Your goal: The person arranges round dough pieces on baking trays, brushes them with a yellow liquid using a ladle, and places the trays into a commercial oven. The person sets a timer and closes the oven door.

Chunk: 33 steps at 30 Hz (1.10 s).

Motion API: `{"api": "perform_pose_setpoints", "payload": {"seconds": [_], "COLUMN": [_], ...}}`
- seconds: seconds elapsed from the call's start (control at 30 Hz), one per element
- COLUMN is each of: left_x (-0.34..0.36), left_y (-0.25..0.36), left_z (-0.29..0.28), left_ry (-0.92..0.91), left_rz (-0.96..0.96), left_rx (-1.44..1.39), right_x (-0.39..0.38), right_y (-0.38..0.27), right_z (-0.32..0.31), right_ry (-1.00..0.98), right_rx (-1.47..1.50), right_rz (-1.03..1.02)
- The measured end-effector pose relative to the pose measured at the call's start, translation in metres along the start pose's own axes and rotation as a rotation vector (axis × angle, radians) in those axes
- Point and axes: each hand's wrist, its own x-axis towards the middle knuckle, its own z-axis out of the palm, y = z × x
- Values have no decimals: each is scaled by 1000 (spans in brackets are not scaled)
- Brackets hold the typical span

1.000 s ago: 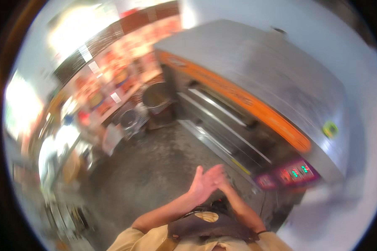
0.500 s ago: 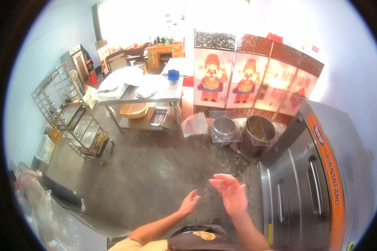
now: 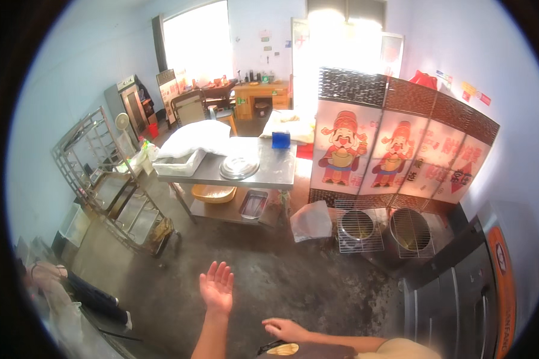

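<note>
My left hand [image 3: 217, 288] is raised over the floor, palm showing and fingers stretched out, with nothing in it. My right hand [image 3: 285, 329] is held low across the front of my body, its fingers pointing left. They look loosely extended, and I see nothing in them. Just under this hand is my dark apron [image 3: 317, 352], with a pale yellow emblem. Neither hand touches any object; both are over the grey floor [image 3: 263, 269], short of a steel table [image 3: 275, 175].
Left stands a wheeled tray rack [image 3: 129, 197]. The table bears a metal lid [image 3: 239, 167], a white tub [image 3: 179, 166] and a blue box [image 3: 280, 140]. Two rack-covered pots [image 3: 409, 230] stand before a folding screen [image 3: 395, 137]. Right is a steel oven [image 3: 455, 299]; lower left, a person's legs [image 3: 93, 293].
The view has shifted, so the room sits farther right and lower. My left hand has risen and turned its palm into view; my right hand has dropped toward my body.
</note>
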Motion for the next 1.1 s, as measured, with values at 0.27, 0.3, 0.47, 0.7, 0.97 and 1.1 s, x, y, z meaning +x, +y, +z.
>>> {"api": "perform_pose_setpoints", "payload": {"seconds": [0.27, 0.3, 0.47, 0.7, 0.97, 1.1], "left_x": [73, 91, 207, 372, 576, 634], "left_y": [-47, -34, 8, 98, 247, 225], "left_z": [-31, -47, -84, -58, -121, -168], "left_ry": [-478, -355, -29, -118, 404, 386], "left_rz": [721, 636, -249, -484, -238, -307], "left_rx": [1542, 1648, 484, -306, 171, 220], "right_x": [198, 207, 292, 479, 444, 516], "right_y": [-129, -151, -200, -40, 69, 28], "right_z": [-73, -80, -99, -193, -273, -291], "right_ry": [-97, -140, 124, -106, -15, 122], "right_rx": [1144, 1078, 71, -797, -545, -697], "right_rz": [328, 264, -744, 625, 1121, 846]}}
